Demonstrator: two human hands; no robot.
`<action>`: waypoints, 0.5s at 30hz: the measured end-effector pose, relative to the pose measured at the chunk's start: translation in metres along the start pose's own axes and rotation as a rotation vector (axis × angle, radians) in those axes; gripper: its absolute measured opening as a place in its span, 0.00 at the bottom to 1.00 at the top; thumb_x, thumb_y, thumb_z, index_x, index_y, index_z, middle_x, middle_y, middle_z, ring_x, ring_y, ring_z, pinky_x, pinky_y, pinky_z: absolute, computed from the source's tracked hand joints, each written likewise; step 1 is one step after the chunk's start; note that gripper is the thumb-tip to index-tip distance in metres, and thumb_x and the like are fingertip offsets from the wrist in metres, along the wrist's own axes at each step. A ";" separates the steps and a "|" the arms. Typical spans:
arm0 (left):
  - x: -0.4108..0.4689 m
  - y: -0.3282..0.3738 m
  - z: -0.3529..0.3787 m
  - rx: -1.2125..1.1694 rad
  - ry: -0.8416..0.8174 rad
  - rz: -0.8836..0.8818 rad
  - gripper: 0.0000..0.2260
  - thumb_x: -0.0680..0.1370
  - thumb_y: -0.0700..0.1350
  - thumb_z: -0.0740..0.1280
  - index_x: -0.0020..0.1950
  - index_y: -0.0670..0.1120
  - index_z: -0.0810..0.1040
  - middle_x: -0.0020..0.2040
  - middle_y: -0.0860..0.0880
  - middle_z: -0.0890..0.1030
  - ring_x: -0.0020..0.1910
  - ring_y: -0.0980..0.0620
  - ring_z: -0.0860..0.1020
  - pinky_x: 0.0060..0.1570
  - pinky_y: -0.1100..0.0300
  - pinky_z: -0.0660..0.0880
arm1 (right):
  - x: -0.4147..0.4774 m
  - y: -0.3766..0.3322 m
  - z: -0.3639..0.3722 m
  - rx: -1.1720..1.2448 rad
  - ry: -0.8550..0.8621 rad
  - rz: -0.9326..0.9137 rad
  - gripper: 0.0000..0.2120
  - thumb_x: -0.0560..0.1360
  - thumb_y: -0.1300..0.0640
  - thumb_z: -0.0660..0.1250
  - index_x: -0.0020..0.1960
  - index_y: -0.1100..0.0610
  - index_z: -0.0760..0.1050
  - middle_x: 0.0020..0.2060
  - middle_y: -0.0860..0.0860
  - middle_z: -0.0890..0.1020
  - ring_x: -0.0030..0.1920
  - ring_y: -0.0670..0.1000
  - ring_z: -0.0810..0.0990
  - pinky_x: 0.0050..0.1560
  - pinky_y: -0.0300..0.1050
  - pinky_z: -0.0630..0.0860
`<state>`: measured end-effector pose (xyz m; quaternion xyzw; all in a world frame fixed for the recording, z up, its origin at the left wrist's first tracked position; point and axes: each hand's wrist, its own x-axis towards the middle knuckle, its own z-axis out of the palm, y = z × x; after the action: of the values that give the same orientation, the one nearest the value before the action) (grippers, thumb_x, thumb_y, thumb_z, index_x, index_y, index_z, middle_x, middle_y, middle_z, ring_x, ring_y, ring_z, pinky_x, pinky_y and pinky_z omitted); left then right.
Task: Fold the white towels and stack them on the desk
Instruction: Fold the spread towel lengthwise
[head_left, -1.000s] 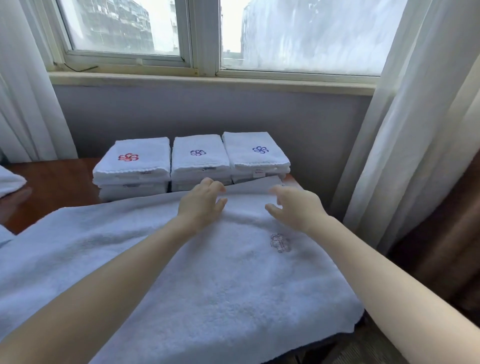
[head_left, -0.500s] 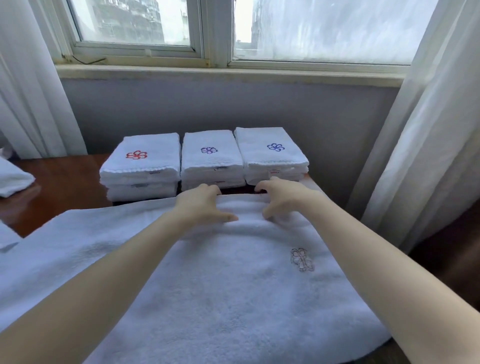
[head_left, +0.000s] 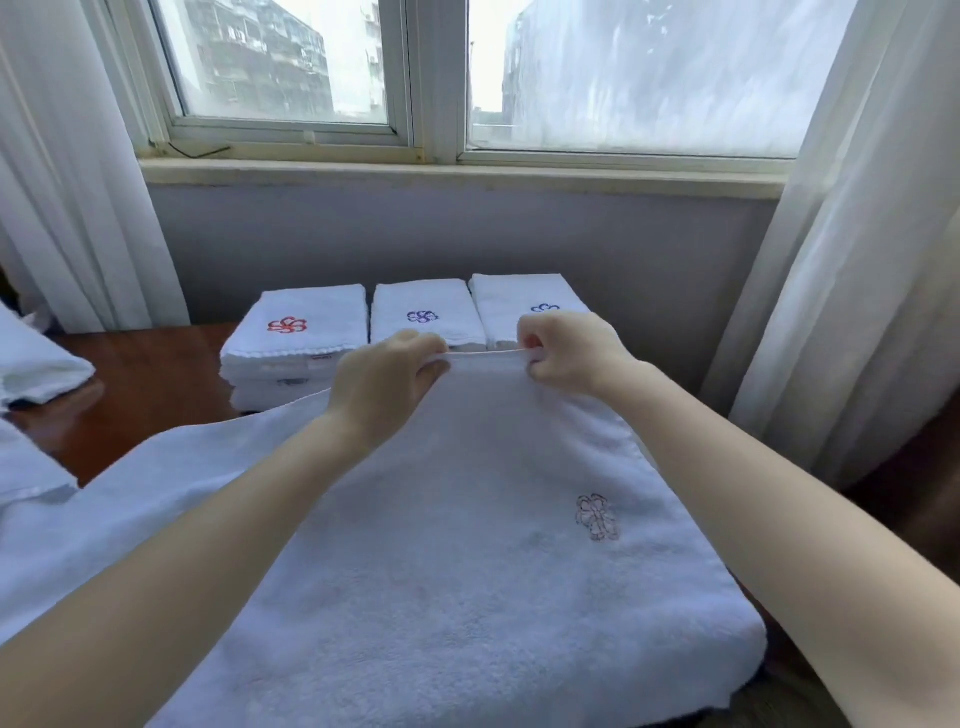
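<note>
The L hand (head_left: 384, 379) & R hand (head_left: 571, 353) both pinch the far edge of the big white towel (head_left: 467, 597). The fingers are curled tight on it, w/ a short bit of edge pulled straight btw the 2 hands. That edge is lifted up a little. The rest of the towel lies spread out below the fingers, on the near side, over the brown desk (head_left: 145, 395). A faint flower mark (head_left: 597, 517) sits on the towel, below the R fingers. Just past the fingertips are 3 stacks of folded towels in a row on the desk. The red-flower stack (head_left: 296, 338) is past & left of the L fingers. The purple-flower stack (head_left: 423, 312) is right behind the L fingers. The blue-flower stack (head_left: 519, 296) is behind the R fingers, partly hidden by them. Far left of the L fingers lie more white towels (head_left: 36, 364). A window (head_left: 623, 78) & white curtains (head_left: 67, 182) are way past the fingers.
</note>
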<state>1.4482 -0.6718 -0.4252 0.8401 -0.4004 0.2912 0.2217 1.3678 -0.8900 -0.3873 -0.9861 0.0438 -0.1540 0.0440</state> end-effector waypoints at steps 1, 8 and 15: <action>0.003 0.004 -0.005 -0.005 0.031 0.022 0.08 0.80 0.49 0.68 0.50 0.45 0.81 0.44 0.47 0.81 0.38 0.40 0.80 0.35 0.58 0.66 | -0.001 0.003 -0.005 0.006 0.055 0.010 0.07 0.70 0.62 0.63 0.44 0.52 0.69 0.41 0.48 0.77 0.43 0.56 0.74 0.39 0.45 0.65; 0.004 0.025 -0.025 -0.039 0.030 0.052 0.09 0.79 0.51 0.69 0.51 0.47 0.82 0.47 0.50 0.81 0.40 0.42 0.80 0.36 0.56 0.71 | -0.026 0.013 -0.021 0.051 0.080 0.109 0.12 0.76 0.62 0.59 0.55 0.51 0.75 0.55 0.48 0.76 0.51 0.59 0.76 0.48 0.47 0.70; -0.026 0.035 -0.037 -0.058 -0.055 0.115 0.12 0.78 0.55 0.68 0.52 0.47 0.82 0.48 0.50 0.82 0.43 0.45 0.80 0.38 0.56 0.72 | -0.068 0.007 -0.039 0.025 -0.041 0.058 0.17 0.74 0.66 0.58 0.55 0.51 0.78 0.53 0.46 0.73 0.52 0.53 0.75 0.48 0.45 0.73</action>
<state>1.3950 -0.6556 -0.4105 0.8166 -0.4623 0.2686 0.2176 1.2911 -0.8935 -0.3715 -0.9868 0.0697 -0.1329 0.0616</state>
